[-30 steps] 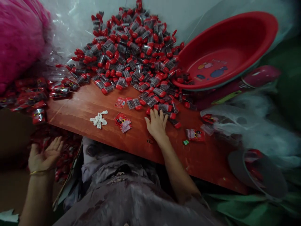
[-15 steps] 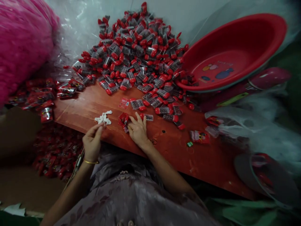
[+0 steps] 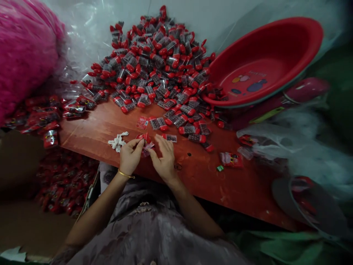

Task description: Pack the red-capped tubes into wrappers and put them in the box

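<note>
My left hand [image 3: 130, 157], with a yellow bangle at the wrist, is closed in a pinch at a small red printed packet [image 3: 146, 137] with clear plastic at its near end. What lies between the fingertips is too small to make out. Just to the right, my right hand [image 3: 164, 157] has its fingers stretched and its thumb apart, the thumb close to or touching the packet's clear plastic. Left of my left hand lies a small heap of crumpled white pieces [image 3: 118, 142]. A red-capped clear tube with dark beads [image 3: 170, 138] lies behind my right fingers.
A big pile of red-capped tubes [image 3: 157, 62] rises at the back, against a tilted red basin [image 3: 264, 70]. Filled red packets [image 3: 44, 114] cover the table's left end, above a box of packets [image 3: 66, 180]. A pink bag [image 3: 27, 51] and a grey bucket [image 3: 292, 206] flank the table.
My left hand has moved right, from beside the white pieces to the red packet. My right hand has drawn back slightly, its fingers now straighter. The view has shifted a little.
</note>
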The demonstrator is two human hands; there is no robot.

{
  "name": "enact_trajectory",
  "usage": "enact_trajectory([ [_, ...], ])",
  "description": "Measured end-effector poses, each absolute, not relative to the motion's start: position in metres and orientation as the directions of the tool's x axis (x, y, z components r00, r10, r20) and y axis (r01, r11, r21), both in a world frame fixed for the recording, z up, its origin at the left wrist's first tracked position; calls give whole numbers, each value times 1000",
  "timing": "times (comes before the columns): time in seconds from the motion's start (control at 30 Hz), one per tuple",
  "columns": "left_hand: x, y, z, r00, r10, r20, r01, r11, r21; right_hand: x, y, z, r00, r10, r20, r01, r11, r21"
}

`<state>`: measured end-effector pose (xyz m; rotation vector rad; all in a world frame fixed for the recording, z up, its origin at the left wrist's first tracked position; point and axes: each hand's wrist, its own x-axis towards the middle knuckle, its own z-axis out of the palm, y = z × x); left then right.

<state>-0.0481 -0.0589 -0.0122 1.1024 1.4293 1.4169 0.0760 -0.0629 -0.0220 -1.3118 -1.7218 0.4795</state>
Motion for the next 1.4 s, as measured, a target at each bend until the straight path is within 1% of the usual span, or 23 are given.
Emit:
enact_trajectory([
  [0.07,-45,-63,-12,-277,960,28,0,-29,1000,77,-63,-23,17,965,261,338,240,-910],
  [0.1,-44,-66,-12,-267,963,28,-1,-29,1000,77,-63,-24,3,983,186,236,180,-955],
  [0.13,-42,-69,-12,-257,966,25,2,-25,1000,78,-63,-25,-23,991,132,168,134,-977],
  [0.2,-39,-74,-12,-264,965,1,-18,-6,1000,79,-63,-27,-45,995,92,136,97,-986],
  [0.27,-36,-77,-9,-278,958,-63,-106,34,994,81,-65,-27,-14,993,117,196,118,-974],
  [0.33,-34,-79,-6,-235,959,-160,-225,106,969,82,-68,-28,-5,983,182,296,176,-939],
  [0.47,-30,-82,0,-106,930,-352,-368,292,883,85,-73,-29,-51,937,346,541,317,-779],
  [0.53,-30,-82,1,-79,889,-451,-432,377,819,85,-73,-30,-78,909,409,614,367,-699],
  [0.6,-31,-82,0,-35,843,-536,-487,454,746,84,-73,-30,-110,895,433,643,396,-656],
  [0.67,-34,-81,1,0,817,-577,-522,492,697,85,-71,-28,-142,896,421,649,406,-644],
  [0.8,-40,-74,3,-21,809,-588,-564,476,675,98,-55,-22,-255,889,380,648,449,-616],
  [0.87,-43,-70,5,-27,798,-602,-591,473,653,114,-40,-20,-293,879,377,708,465,-531],
  [0.9,-44,-68,6,-24,793,-608,-605,473,641,123,-32,-21,-302,882,363,764,451,-461],
  [0.97,-45,-66,7,-13,792,-610,-627,469,622,141,-17,-26,-302,910,285,857,390,-337],
  [1.03,-45,-65,8,-8,792,-611,-636,467,614,155,-9,-34,-325,925,198,881,372,-291],
  [1.1,-44,-66,8,-6,789,-615,-643,468,607,163,-11,-40,-346,920,182,859,389,-332],
  [1.13,-43,-66,7,-6,790,-613,-648,464,604,164,-16,-42,-334,921,201,835,388,-390],
  [1.17,-43,-67,6,-10,792,-610,-654,456,604,164,-23,-43,-296,928,224,799,369,-474],
  [1.23,-40,-69,5,-28,798,-602,-665,435,607,162,-41,-42,-160,963,218,657,269,-704],
  [1.27,-39,-69,4,-37,801,-598,-666,426,612,160,-51,-40,-88,981,173,548,192,-814],
  [1.3,-38,-70,4,-45,805,-592,-663,419,620,158,-61,-37,-35,994,106,426,111,-898],
  [1.33,-36,-70,3,-50,810,-585,-658,413,629,155,-70,-34,-14,999,32,310,35,-950],
  [1.4,-31,-71,3,-57,817,-573,-642,409,648,150,-84,-26,-42,996,-84,146,-77,-986],
])
